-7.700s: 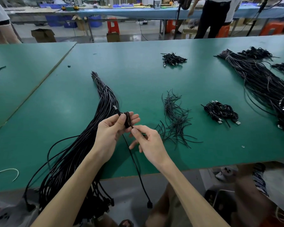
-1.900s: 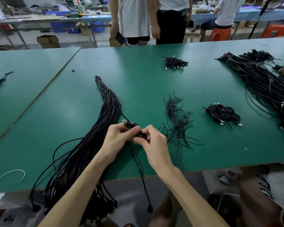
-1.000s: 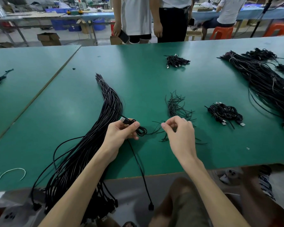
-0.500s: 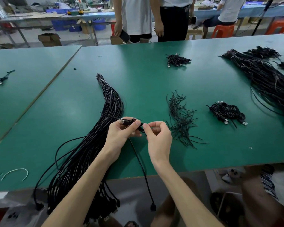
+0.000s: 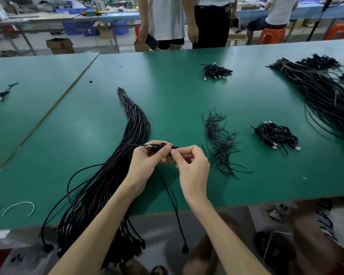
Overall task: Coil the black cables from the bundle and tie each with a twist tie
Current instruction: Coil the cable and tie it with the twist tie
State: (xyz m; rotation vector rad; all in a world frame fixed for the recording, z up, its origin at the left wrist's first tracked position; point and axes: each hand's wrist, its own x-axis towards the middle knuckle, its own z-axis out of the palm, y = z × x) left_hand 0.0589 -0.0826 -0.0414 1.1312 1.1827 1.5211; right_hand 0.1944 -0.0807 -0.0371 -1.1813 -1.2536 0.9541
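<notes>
My left hand [image 5: 147,161] grips a small coiled black cable [image 5: 157,147] with its USB plug showing at the thumb. The cable's free tail [image 5: 173,207] hangs over the table's front edge. My right hand [image 5: 191,165] pinches a thin black twist tie [image 5: 175,148] against the coil. A long bundle of black cables [image 5: 115,171] lies to the left of my hands and spills off the table edge. A loose pile of twist ties [image 5: 218,143] lies just right of my right hand. A heap of tied coils [image 5: 276,135] sits further right.
Another heap of coiled cables [image 5: 214,71] lies at the far middle, and a second large cable bundle [image 5: 322,96] runs along the right side. A white tie [image 5: 18,207] lies at the near left. Two people stand behind the green table [image 5: 167,86].
My right hand reached into the twist tie pile a second ago, then came back to the coil with a tie. My left hand has kept hold of the coil throughout.
</notes>
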